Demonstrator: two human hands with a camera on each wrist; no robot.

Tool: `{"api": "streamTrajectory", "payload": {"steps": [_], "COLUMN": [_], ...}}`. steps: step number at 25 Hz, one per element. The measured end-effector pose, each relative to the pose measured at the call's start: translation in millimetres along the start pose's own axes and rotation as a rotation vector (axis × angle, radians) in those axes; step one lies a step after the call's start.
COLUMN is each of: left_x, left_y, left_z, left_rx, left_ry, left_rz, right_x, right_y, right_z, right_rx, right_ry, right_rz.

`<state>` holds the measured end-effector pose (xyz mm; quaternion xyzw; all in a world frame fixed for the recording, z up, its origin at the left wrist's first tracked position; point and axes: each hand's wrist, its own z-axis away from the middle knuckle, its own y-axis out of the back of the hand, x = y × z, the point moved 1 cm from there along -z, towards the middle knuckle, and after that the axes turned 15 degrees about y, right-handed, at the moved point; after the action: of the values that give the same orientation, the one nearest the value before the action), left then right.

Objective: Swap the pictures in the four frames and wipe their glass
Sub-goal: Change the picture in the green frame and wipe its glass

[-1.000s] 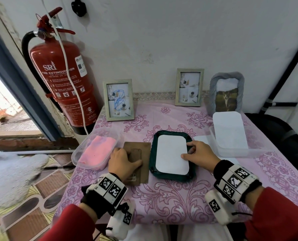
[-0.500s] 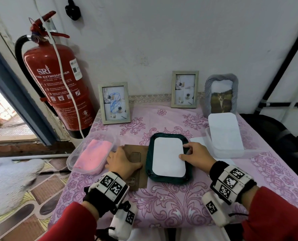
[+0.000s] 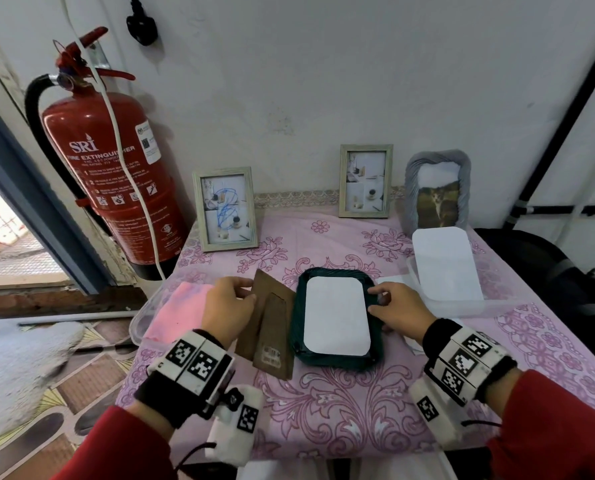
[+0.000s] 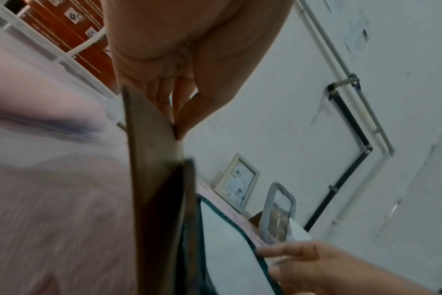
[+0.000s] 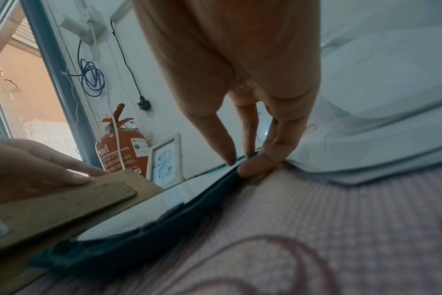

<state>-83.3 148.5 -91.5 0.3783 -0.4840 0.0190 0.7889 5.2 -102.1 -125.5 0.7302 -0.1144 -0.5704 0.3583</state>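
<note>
A dark green frame [image 3: 299,306] lies face down on the table, with a white picture back [image 3: 336,320] showing inside it. My left hand [image 3: 249,296] pinches the top edge of the brown backing board [image 3: 270,327], which is raised and tilted just left of the frame. The left wrist view shows thumb and fingers [image 4: 176,123] clamped on the board [image 4: 151,179]. My right hand [image 3: 375,299] rests its fingertips [image 5: 255,167] on the green frame's right rim [image 5: 139,245]. Three other frames stand against the wall: a wooden one [image 3: 225,209], a second wooden one [image 3: 365,181] and a grey one [image 3: 436,192].
A plastic tub [image 3: 462,303] with white picture sheets sits at the right. Another tub holding a pink cloth [image 3: 175,313] hangs over the table's left edge. A red fire extinguisher [image 3: 116,188] stands beside the table on the left.
The backing board lay flat under my left hand; now that hand has lifted it by its top edge and tilted it. My right hand slid from the picture back to the frame's right rim.
</note>
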Motion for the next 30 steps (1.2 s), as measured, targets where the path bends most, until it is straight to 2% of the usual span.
{"api": "streamTrajectory", "payload": {"steps": [2,6,8,11,16,24,30], "left_x": [5.6,17.9,20.3,17.9,11.4,6.5,8.3], "left_y": [12.0,30.0,29.4,8.3,-41.1,-70.6,-78.9], "left_z": [0.1,-2.6,-5.2,-7.7,-13.9,-24.4,-22.4], "left_rx": [0.006,0.105,0.039,-0.141,-0.255,-0.248,-0.242], "left_ry": [-0.032,-0.128,-0.136,-0.079,0.005,0.051,0.029], "left_rz": [0.027,0.193,0.288,0.36,0.362,0.334,0.286], "right_x": [0.8,0.3,0.0,-2.3,-4.1,-1.3,-0.2], "right_y": [0.3,-2.0,-3.9,-5.3,-5.4,-7.0,-7.3], "right_z": [0.0,0.7,-0.2,-1.3,-0.2,-1.5,-1.4], "right_rx": [-0.022,-0.038,-0.045,-0.049,-0.058,-0.059,-0.072], "right_ry": [-0.015,-0.063,-0.078,-0.089,-0.073,-0.064,-0.042], "right_rz": [-0.017,-0.128,-0.176,-0.225,-0.23,-0.213,-0.181]}}
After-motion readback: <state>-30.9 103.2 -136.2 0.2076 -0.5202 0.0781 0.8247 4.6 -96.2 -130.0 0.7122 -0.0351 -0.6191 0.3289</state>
